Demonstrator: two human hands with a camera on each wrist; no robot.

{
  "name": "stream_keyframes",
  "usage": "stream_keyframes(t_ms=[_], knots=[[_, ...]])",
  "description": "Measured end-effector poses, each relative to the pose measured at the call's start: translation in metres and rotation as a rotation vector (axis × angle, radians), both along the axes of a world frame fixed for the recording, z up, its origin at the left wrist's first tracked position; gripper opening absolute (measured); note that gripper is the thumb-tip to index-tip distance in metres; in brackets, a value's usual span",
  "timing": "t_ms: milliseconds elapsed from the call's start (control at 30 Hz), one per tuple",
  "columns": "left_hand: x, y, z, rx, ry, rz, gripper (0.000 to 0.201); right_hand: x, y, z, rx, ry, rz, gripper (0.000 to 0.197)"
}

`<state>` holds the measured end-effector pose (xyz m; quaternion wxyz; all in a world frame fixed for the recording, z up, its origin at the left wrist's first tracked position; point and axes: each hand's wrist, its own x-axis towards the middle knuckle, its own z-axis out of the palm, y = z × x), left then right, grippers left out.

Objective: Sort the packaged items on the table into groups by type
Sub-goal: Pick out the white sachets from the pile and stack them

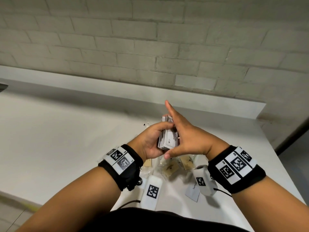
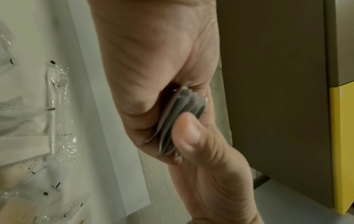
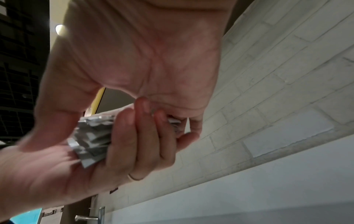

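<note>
My left hand grips a stack of white and grey sachets above the white table, fingers curled round its far side. In the right wrist view those fingers wrap the stack. My right hand lies flat against the stack's right side with its fingers straight and pointing away from me. Its thumb presses the stack's near end, as the left wrist view shows with the thumb against the sachet edges.
Under my hands lie tan packets in clear wrap and a white printed packet. A clear plastic packet lies farther back, with more clear wrappers in the left wrist view. A brick wall backs the table.
</note>
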<state>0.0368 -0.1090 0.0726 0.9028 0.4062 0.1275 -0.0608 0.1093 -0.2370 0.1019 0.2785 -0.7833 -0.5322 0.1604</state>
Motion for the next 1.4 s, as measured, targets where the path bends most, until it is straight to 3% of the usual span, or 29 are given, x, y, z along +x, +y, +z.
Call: stream_keyframes(t_ms=[233, 333, 433, 533, 600, 633, 867, 1033, 1233, 1333, 1400], knots=[[0.003, -0.003, 0.005, 0.070, 0.074, -0.023, 0.026, -0.005, 0.005, -0.008, 0.007, -0.175, -0.027, 0.136], [0.006, -0.006, 0.005, 0.049, 0.092, 0.007, 0.028, -0.001, 0.008, -0.011, -0.022, -0.135, -0.026, 0.138], [0.012, 0.001, 0.003, -0.013, 0.033, 0.227, 0.022, 0.005, 0.010, -0.011, 0.125, 0.241, -0.117, 0.131], [0.019, 0.017, 0.006, -0.013, -0.073, 0.429, 0.021, 0.015, 0.017, -0.016, 0.238, 0.488, -0.370, 0.077], [0.026, 0.023, 0.006, 0.027, -0.104, 0.507, 0.021, 0.016, 0.025, -0.019, 0.218, 0.704, -0.403, 0.035], [0.029, 0.025, 0.006, 0.056, -0.108, 0.526, 0.021, 0.014, 0.031, -0.021, 0.237, 0.828, -0.389, 0.026], [0.051, 0.045, -0.008, 0.148, -0.116, 0.436, 0.022, 0.033, 0.070, -0.031, 0.398, 1.223, -0.482, 0.008], [0.071, 0.101, -0.022, 0.433, 0.038, 0.363, 0.006, 0.077, 0.092, -0.042, 0.320, 1.129, -0.580, 0.014], [0.119, 0.171, -0.035, 0.777, 0.212, 0.163, 0.004, 0.141, 0.139, -0.060, 0.202, 1.042, -0.615, 0.024], [0.151, 0.196, -0.050, 0.849, 0.328, 0.128, 0.022, 0.168, 0.166, -0.075, 0.154, 0.984, -0.657, 0.021], [0.168, 0.207, -0.060, 0.865, 0.406, 0.120, 0.011, 0.183, 0.184, -0.086, 0.104, 0.915, -0.705, 0.019]])
